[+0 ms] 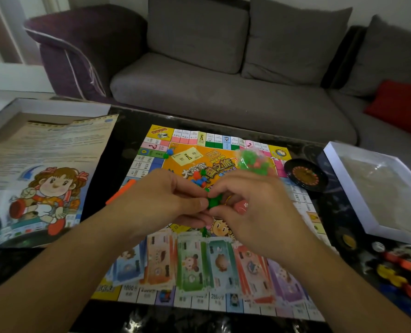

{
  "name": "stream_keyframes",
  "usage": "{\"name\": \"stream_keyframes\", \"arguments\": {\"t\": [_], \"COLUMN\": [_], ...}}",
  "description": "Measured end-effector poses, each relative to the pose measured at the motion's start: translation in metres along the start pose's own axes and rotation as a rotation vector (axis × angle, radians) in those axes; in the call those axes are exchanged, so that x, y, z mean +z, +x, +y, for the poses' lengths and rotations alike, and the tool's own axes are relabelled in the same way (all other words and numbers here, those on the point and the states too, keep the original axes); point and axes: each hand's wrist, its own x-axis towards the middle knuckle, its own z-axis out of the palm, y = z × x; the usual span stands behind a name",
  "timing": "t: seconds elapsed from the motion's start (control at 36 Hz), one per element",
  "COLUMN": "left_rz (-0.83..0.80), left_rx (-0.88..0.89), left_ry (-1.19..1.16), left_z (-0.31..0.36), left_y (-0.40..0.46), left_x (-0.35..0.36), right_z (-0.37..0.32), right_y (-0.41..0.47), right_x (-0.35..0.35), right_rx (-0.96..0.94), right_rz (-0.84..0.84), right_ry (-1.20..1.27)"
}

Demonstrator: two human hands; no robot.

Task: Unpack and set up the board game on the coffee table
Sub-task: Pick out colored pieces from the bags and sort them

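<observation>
At the left of the frame the rules sheet [48, 169] lies thin and floppy. At centre my left hand [166, 203] and right hand [254, 207] meet over the game board [223, 150], both pinching a small green piece [214, 202] between fingertips. I judge it light, hard and slippery, best nipped by its sides. Below, the paper money [199, 263] is fanned out. At right, a black spinner [304, 175] sits on the surface.

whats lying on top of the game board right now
On the game board: fanned paper money along the near edge, loose coloured pieces, a clear bag of pieces. Both hands, left hand and right hand, pinch a green piece, covering the board's middle.
</observation>
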Motion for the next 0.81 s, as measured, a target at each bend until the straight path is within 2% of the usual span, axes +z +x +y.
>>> {"name": "stream_keyframes", "arguments": {"t": [0.14,0.25,0.47,0.64,0.81], "left_rz": [-0.037,-0.139,-0.309,-0.241,-0.049], "left_rx": [-0.013,-0.039,-0.077,-0.058,0.003], "left_ry": [-0.044,-0.012,0.089,0.011,-0.198], "left_z": [-0.001,0.0,0.001,0.001,0.008], "left_y": [0.002,0.0,-0.005,-0.006,-0.005], "left_x": [-0.004,-0.012,-0.021,-0.017,-0.009], "right_z": [0.002,0.0,-0.009,-0.008,-0.005], "right_y": [0.001,0.002,0.001,0.002,0.003], "right_x": [-0.002,-0.008,-0.008,-0.007,-0.013], "right_rx": [0.017,0.009,-0.024,0.003,0.241], "right_rz": [-0.005,-0.073,-0.156,-0.104,0.064], "right_ry": [0.137,0.241,0.237,0.252,0.469]}}
